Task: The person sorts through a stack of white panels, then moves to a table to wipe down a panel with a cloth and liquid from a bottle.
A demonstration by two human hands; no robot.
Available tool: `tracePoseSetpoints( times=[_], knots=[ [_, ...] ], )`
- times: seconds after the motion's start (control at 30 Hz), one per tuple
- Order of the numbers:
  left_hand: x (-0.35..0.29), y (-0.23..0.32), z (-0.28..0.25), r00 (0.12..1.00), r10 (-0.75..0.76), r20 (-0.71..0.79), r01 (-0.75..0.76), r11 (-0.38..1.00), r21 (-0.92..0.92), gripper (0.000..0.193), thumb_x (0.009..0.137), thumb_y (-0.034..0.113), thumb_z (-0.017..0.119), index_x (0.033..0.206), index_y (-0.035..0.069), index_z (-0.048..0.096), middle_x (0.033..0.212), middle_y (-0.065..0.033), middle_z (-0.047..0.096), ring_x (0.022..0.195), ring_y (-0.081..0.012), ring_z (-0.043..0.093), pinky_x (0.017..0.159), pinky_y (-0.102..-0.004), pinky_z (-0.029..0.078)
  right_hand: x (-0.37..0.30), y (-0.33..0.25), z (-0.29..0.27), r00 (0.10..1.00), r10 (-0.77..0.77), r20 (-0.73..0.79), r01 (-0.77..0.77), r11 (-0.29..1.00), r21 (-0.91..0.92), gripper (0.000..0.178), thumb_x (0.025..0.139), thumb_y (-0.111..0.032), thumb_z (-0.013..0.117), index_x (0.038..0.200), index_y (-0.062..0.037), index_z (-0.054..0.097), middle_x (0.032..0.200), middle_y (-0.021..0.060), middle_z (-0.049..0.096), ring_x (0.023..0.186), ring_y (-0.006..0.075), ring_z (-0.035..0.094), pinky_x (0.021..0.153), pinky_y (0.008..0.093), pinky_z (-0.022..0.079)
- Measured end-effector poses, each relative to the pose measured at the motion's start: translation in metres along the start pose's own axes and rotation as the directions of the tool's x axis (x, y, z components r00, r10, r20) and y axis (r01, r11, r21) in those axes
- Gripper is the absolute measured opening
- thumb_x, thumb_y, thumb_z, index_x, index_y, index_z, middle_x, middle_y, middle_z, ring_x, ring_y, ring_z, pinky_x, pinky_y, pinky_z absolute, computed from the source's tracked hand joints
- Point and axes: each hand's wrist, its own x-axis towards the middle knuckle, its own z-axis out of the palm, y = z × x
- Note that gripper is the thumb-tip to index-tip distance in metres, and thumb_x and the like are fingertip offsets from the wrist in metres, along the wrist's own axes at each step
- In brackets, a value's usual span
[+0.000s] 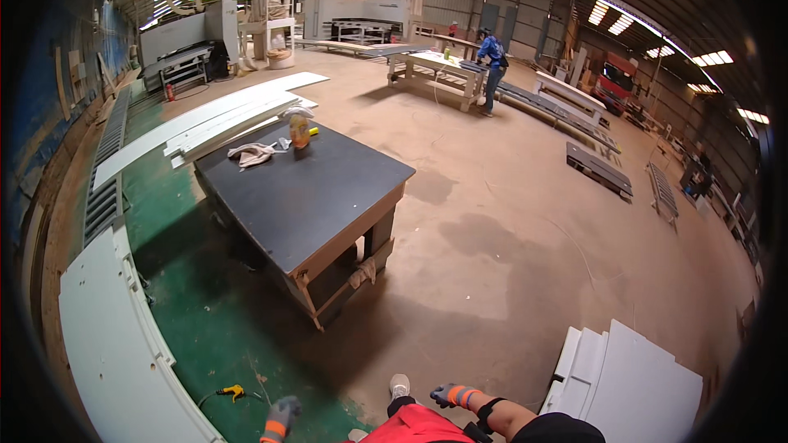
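Note:
My left hand (283,412), in a grey glove with an orange striped cuff, hangs low beside the yellow air blow gun (234,392), apart from it. That gun lies on the green floor with its hose attached. Out in front of my body is my right hand (447,395), gloved alike, over bare brown floor. Its fingers look loosely bent, and I see nothing in either hand. Ahead stands a workbench (308,197) with a dark top. A crumpled cloth (253,154), an amber bottle (299,131) and a small yellow object (313,131) sit at its far end.
White panels (115,336) lie along the left, near a roller conveyor (107,148). More white panels (628,381) are stacked at the lower right. A co-worker in blue (492,57) stands at a far table (435,74). A low dark platform (599,171) is on the right.

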Motion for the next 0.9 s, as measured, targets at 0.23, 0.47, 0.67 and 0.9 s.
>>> tracePoseSetpoints(
  times=[0.23,0.47,0.67,0.9],
  knots=[
    [0.056,-0.114,0.02,0.926,-0.329,0.185,0.172,0.804,0.569,0.027,0.09,0.027,0.053,0.109,0.012,0.064,0.096,-0.0146,0.066,0.081,-0.0248,0.061,0.073,-0.0379,0.049,0.035,0.029,-0.062,0.996,0.085,-0.005,-0.083,0.982,0.169,0.042,0.085,-0.043,0.045,0.096,-0.0081,0.064,0.087,0.0053,0.068,0.072,0.0191,0.064,0.059,0.0348,0.049],
    [0.174,-0.108,0.138,0.801,-0.157,0.577,-0.455,0.467,0.758,0.025,0.087,0.025,0.05,0.102,0.01,0.063,0.097,-0.0124,0.066,0.086,-0.0256,0.063,0.076,-0.0384,0.049,0.053,0.063,-0.181,0.987,0.124,-0.098,-0.073,0.908,0.413,0.037,0.086,-0.041,0.047,0.09,-0.0081,0.064,0.083,0.0045,0.067,0.068,0.0186,0.064,0.058,0.0348,0.05],
    [0.28,0.063,0.354,0.7,-0.099,0.707,-0.645,0.338,0.686,0.026,0.088,0.025,0.049,0.097,0.009,0.067,0.1,-0.0068,0.068,0.092,-0.0218,0.063,0.079,-0.0302,0.049,0.085,0.06,-0.26,0.965,0.105,-0.242,0.061,0.803,0.593,0.033,0.087,-0.038,0.047,0.089,-0.0093,0.063,0.08,0.0013,0.065,0.066,0.0139,0.064,0.054,0.0319,0.047],
    [0.37,0.107,0.522,0.606,-0.35,0.715,-0.242,0.775,0.584,0.028,0.09,0.02,0.05,0.111,0.006,0.062,0.106,-0.0115,0.066,0.098,-0.0258,0.062,0.085,-0.033,0.048,0.149,0.036,-0.353,0.942,-0.216,-0.256,0.281,0.925,0.257,0.038,0.084,-0.043,0.049,0.084,-0.0077,0.063,0.074,0.0053,0.065,0.062,0.0176,0.061,0.053,0.033,0.044]
  ],
)
